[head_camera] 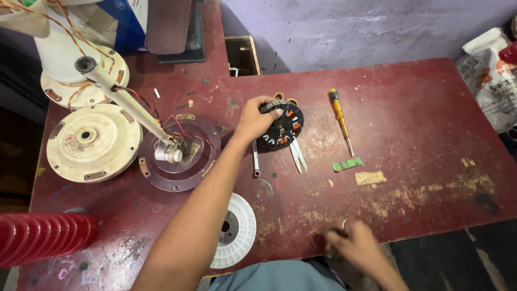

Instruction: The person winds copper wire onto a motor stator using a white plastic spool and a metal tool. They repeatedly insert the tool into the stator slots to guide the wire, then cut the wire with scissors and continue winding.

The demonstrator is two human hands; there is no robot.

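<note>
Fingers of the left hand (253, 119) curl over the near-left edge of the round black motor core (283, 125), gripping it where it lies flat on the worn red table (420, 108). Copper coils show orange on the part of the core the hand leaves uncovered, on the side away from the grip. Just below the core, touching its lower edge, a pair of scissors (298, 155) lies with the blades pointing toward the person. Right beside the wrist lies a thin metal rod (256, 158). Off to the right of the grip, well apart from it, a yellow screwdriver (341, 119) lies on the table, with a green scrap (347, 164) near its tip.

The right hand (355, 245) is down at the near edge of the table, blurred; I cannot tell whether those fingers are closed on anything.

Under the left forearm, a white spool (239, 231) lies flat. To the left of the grip sits a dark round plate (161, 178) with red wires, and beyond it a cream motor cover (94, 143).
</note>
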